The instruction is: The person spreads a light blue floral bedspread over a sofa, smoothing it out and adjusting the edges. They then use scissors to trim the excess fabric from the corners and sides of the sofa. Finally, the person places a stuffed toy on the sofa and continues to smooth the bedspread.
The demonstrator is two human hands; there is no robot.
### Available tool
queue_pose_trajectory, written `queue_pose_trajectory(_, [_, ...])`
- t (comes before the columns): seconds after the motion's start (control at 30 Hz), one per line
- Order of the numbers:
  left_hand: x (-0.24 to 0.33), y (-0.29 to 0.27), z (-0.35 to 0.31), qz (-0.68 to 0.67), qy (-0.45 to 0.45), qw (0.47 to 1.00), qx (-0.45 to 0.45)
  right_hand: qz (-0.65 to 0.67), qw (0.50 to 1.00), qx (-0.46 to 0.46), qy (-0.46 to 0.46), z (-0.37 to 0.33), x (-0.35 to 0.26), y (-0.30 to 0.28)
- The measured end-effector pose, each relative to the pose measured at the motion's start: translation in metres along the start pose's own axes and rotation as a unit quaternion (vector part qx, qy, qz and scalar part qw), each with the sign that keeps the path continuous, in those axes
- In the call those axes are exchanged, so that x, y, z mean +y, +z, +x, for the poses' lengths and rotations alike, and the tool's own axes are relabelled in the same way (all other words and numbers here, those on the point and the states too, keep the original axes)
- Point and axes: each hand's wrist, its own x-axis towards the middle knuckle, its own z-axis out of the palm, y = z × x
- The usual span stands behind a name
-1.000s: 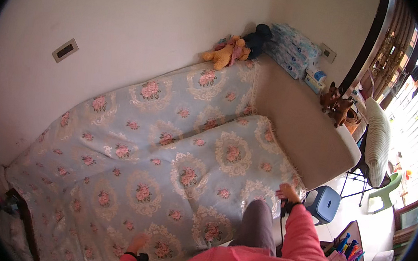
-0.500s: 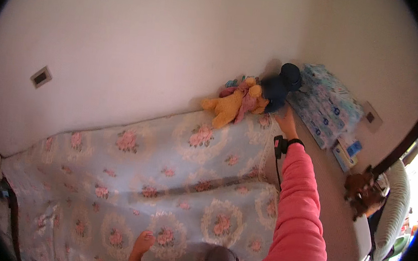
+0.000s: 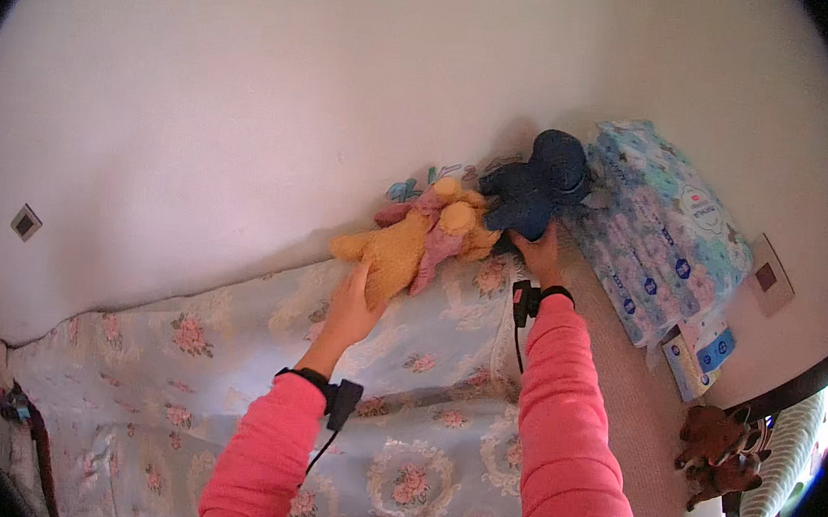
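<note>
A yellow plush toy (image 3: pixel 394 255) with pink cloth around it lies against the wall at the far edge of the flowered cover. My left hand (image 3: pixel 354 305) grips its near, lower end, with the fingertips partly hidden by the toy. Directly right of it, a dark blue plush toy (image 3: pixel 539 186) leans on the wall and touches the yellow one. My right hand (image 3: pixel 542 257) is closed on the blue toy's lower part; some fingers are out of sight beneath it. Both my wrists carry black bands with a small device.
A pale blue flowered cover (image 3: pixel 421 364) spreads over the long surface. To the right stand a large plastic-wrapped tissue bundle (image 3: pixel 671 233), small tissue packs (image 3: pixel 695 360) and brown figurines (image 3: pixel 719 452). Wall sockets (image 3: pixel 27 222) sit at both sides.
My left hand has risen from the near edge to the yellow toy. My right hand stays at the blue toy. The view has shifted, and the toys have tilted slightly.
</note>
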Motion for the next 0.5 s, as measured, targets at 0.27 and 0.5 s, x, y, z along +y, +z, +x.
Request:
queue_pose_trajectory(0.27, [-0.005,0.031,0.001,-0.006,-0.178,0.984,-0.005,-0.251,0.965,0.069,-0.038,-0.025,-0.103,0.016])
queue_pose_trajectory(0.5, [0.025,-0.046,-0.025,-0.256,-0.249,0.933,0.041,-0.354,0.907,0.106,-0.201,-0.009,-0.310,-0.079])
